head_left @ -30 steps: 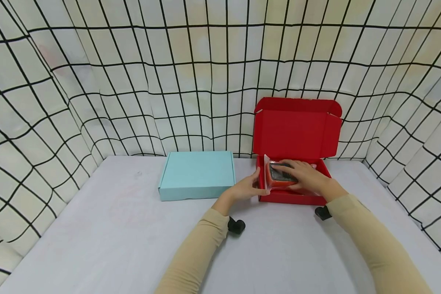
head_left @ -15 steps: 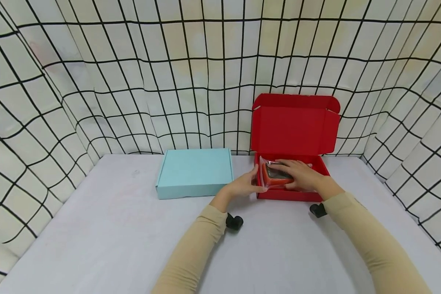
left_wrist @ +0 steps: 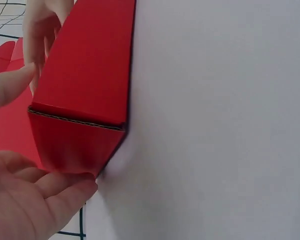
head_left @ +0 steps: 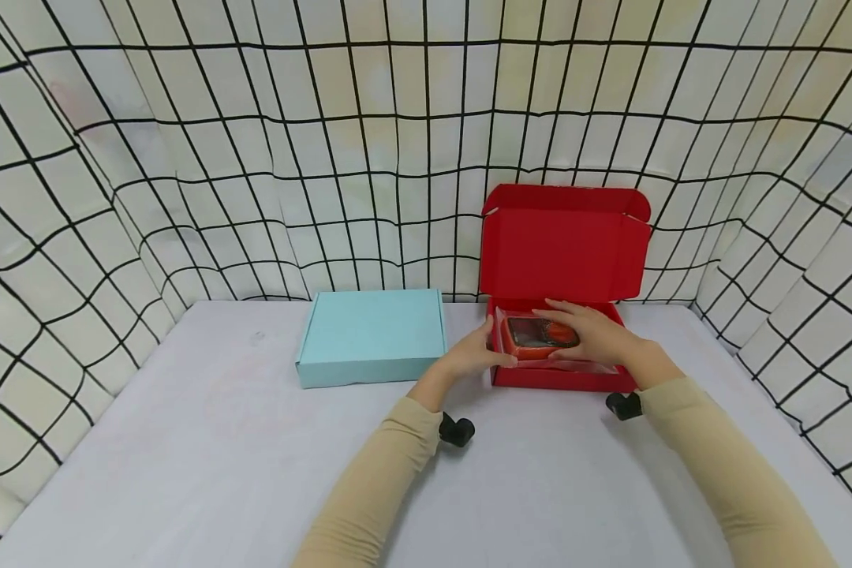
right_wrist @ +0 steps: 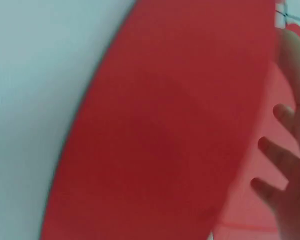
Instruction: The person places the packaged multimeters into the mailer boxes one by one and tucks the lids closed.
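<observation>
One orange-cased device, wrapped in a clear plastic bag, is now lying flatter inside the red cardboard box than a second ago, when it was leaning at a tilt. The right hand is no longer covering the dark panel: it is spanning the device's right end, its fingers straight and spread apart, so more of the face is showing, including a round reddish patch. Whether those fingertips are pressing or only touching, I cannot tell. The left hand is staying at the box's left wall, fairly straight fingers lying along the outside and the thumb standing apart near the front corner. It is probably steadying the box. For the work in hand, the shift is suggesting that the device is settling level between the walls. The lid is standing raised behind, and a light-blue box is sitting closed to the left.
</observation>
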Available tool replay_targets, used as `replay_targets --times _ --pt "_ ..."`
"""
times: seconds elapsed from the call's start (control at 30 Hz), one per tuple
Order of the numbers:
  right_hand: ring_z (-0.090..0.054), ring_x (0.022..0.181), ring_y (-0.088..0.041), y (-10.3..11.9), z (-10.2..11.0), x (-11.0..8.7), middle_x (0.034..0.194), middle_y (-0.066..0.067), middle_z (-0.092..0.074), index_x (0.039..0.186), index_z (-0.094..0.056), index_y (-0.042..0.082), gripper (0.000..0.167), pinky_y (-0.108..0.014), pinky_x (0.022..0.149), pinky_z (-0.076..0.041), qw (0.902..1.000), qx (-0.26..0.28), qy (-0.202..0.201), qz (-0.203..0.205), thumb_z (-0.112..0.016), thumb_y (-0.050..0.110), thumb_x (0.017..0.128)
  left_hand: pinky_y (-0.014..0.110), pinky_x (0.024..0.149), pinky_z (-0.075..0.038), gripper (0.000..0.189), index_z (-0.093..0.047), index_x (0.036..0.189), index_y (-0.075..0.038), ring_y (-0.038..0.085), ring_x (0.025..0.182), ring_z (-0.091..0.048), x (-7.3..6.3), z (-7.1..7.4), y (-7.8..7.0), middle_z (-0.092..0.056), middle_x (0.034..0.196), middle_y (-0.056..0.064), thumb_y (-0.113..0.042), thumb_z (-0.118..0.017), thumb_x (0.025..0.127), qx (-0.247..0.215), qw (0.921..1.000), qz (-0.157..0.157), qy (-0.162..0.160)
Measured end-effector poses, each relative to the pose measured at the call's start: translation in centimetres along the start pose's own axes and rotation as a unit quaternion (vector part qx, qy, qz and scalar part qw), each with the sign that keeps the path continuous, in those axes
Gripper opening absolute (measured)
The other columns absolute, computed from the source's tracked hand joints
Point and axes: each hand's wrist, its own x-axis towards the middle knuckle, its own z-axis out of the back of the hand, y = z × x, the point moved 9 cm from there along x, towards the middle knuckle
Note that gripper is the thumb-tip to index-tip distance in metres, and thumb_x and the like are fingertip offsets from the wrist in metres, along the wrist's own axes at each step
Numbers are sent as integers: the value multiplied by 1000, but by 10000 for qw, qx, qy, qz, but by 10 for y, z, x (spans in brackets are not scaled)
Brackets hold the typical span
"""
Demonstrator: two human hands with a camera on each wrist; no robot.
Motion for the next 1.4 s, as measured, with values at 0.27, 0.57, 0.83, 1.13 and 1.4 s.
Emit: replay_targets --times 0.27,0.57,0.83,1.13,1.4 --pt "-41 136 -49 -37 64 -29 150 -28 -45 151 -47 3 58 -66 105 -41 9725 251 -2176 -785 -69 14 99 58 114 -35 90 -10 165 -6 37 150 -29 8 26 -13 -24 167 18 -32 -65 99 -537 9944 241 -875" --pt "-33 137 -54 -84 83 -46 156 -36 -28 160 -21 -5 69 -69 109 -33 9148 1616 -3264 -1748 -56 17 105 56 118 -29 77 -20 164 -7 33 152 -24 24 58 -30 -25 166 18 -30 -60 102 -1155 9802 -117 -1601" --pt "-8 150 -54 -103 66 -38 166 -30 0 163 8 4 85 -68 115 -24 8739 3400 -2623 -2277 -48 34 106 54 121 -23 79 -13 165 -10 32 152 -27 35 60 -31 -25 166 18 -32 -58 104 -1896 9712 -43 -1439" --pt "-27 145 -52 -97 73 -41 163 -32 -15 164 6 6 83 -68 112 -29 8740 3479 -2545 -2244 -47 34 107 54 120 -26 77 -14 165 -11 33 150 -30 36 53 -31 -24 167 16 -36 -55 105 -2123 9687 -212 -1272" --pt "-27 144 -50 -92 74 -50 158 -34 -25 164 1 3 80 -66 113 -29 8811 3445 -2493 -2067 -45 37 108 58 119 -26 70 -18 165 -9 38 149 -30 33 48 -31 -20 168 15 -40 -46 109 -2145 9694 -383 -1133"
